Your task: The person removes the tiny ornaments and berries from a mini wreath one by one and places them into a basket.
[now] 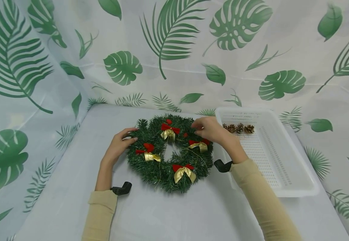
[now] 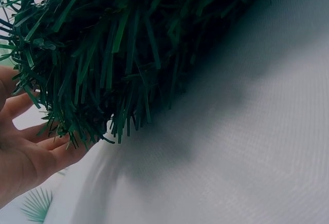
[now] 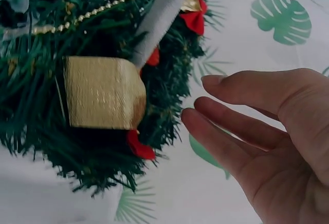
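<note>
A green tinsel wreath (image 1: 145, 167) lies on the white table, trimmed with several red-and-gold bows (image 1: 185, 173), red pieces and a thin gold bead string (image 3: 97, 16). My left hand (image 1: 117, 146) holds its left edge, the thumb and fingers spread at the bristles. In the left wrist view, fingertips of the left hand (image 2: 36, 152) disappear among the green strands. At the upper right edge is my right hand (image 1: 211, 130), fingers bent towards the thumb. Seen from the right wrist, the right hand (image 3: 277, 136) has nothing between thumb and fingers, beside a gold bow loop (image 3: 103, 93).
A white plastic basket (image 1: 297, 160) stands to the right, with several pine cones (image 1: 249, 129) at its back left. The table (image 1: 162, 214) is covered in white, and a leaf-printed curtain (image 1: 186, 77) hangs behind and at the sides.
</note>
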`<state>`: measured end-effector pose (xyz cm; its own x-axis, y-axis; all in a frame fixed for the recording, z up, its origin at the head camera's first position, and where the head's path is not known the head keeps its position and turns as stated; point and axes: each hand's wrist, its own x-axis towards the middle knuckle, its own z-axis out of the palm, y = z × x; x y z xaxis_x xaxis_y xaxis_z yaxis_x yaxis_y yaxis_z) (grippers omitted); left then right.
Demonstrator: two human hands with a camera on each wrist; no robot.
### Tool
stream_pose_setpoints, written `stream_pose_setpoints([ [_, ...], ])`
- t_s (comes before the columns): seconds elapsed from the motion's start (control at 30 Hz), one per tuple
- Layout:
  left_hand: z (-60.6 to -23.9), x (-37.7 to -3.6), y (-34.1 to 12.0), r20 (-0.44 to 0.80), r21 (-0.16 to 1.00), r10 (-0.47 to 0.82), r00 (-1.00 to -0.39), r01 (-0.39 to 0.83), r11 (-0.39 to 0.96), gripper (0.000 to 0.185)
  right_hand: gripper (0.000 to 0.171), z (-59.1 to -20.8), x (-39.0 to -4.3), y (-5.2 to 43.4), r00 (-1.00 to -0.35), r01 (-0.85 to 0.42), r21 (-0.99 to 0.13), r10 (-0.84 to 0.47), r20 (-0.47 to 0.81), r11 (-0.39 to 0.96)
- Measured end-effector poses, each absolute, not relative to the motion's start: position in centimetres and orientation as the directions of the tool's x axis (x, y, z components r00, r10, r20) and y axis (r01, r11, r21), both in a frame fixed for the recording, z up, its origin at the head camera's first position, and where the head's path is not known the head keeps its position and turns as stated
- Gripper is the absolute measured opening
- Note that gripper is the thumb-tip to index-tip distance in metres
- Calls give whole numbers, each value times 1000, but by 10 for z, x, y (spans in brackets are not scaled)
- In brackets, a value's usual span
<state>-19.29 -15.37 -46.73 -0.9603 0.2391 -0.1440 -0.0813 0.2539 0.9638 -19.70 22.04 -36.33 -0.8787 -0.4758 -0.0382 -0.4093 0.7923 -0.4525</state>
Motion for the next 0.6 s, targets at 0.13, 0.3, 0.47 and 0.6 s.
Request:
stream_pose_setpoints([
  [0.13,-466,-192,-153,-154,959,233,-960,-89,268,52,27,-367,-198,215,-883,-406,-438,-468,-41,803],
  [0.3,-465,-192,-153,-158,958,239,-958,-90,272,54,28,-374,-200,210,-885,-383,-461,-461,-66,801],
  [0.47,-466,-194,-151,-160,960,247,-956,-92,266,55,28,-380,-202,205,-882,-377,-469,-464,-80,799],
  [0.6,-467,-193,-152,-163,960,243,-956,-96,264,54,26,-381,-202,201,-885,-367,-471,-457,-90,802],
])
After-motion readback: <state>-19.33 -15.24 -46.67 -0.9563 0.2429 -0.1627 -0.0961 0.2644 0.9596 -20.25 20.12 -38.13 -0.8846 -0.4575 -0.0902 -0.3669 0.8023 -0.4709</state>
